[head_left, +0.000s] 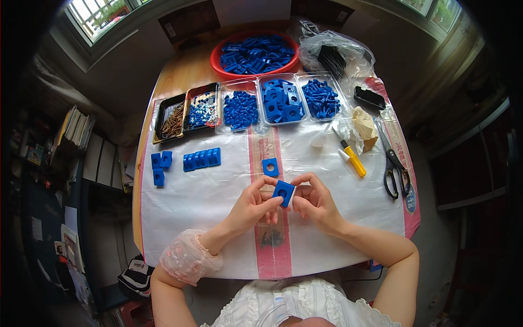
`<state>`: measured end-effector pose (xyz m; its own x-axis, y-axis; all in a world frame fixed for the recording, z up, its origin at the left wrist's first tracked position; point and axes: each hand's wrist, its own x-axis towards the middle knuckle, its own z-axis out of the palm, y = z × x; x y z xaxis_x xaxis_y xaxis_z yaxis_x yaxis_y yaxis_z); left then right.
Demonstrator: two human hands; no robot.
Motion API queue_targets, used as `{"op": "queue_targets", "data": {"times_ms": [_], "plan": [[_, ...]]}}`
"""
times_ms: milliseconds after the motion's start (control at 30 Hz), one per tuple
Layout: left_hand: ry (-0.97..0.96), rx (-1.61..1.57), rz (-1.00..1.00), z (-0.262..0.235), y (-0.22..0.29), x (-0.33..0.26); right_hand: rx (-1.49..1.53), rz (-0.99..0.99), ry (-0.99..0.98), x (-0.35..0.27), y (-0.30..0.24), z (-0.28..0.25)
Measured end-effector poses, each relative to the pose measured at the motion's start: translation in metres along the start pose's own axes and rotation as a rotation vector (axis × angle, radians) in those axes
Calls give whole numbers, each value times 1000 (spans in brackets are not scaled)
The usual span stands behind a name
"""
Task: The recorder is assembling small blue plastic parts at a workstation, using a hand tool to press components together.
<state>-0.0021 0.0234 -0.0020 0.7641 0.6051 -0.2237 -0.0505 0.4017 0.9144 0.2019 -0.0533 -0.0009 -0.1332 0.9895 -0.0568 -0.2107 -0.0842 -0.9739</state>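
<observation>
Over the middle of the table, my left hand (255, 203) pinches a blue square plastic piece with a round hole (283, 188) between thumb and fingers. The fingers of my right hand (317, 206) are closed at the right edge of that same piece, gripping it there; any small part between them is hidden. Just beyond my hands a similar blue holed piece (270, 167) lies flat on the white sheet. To the left sit a joined row of blue pieces (202, 159) and a small group of blue pieces (158, 168).
Across the back stand a tray of screws (173, 121), a tray of small metal parts (202, 110) and clear boxes of blue parts (241, 110). Behind them is a red basin (216, 61). On the right lie a yellow-handled screwdriver (354, 161), black scissors (393, 169) and a plastic bag (354, 46).
</observation>
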Motion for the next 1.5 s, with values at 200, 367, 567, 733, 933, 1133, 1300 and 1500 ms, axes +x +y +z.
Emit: {"op": "queue_targets", "data": {"times_ms": [200,367,567,733,933,1133,1300,1500], "plan": [[-38,130,7,7,0,-4,43,-1,-9,1,6,0],[-36,200,58,10,-1,-5,44,-25,4,2,11,-1],[-34,280,76,13,-5,-5,2,-47,-3,1,7,-1],[-34,291,82,13,-5,-5,-2,-53,6,1,7,0],[-38,282,91,13,-5,-5,4,-51,8,2,8,-1],[-38,292,84,12,-6,-5,-3,-43,9,2,9,-1],[-37,305,96,12,-7,-4,-13,-42,11,1,6,0],[-23,307,80,14,-5,-5,-12,-49,-3,2,7,-1]]}}
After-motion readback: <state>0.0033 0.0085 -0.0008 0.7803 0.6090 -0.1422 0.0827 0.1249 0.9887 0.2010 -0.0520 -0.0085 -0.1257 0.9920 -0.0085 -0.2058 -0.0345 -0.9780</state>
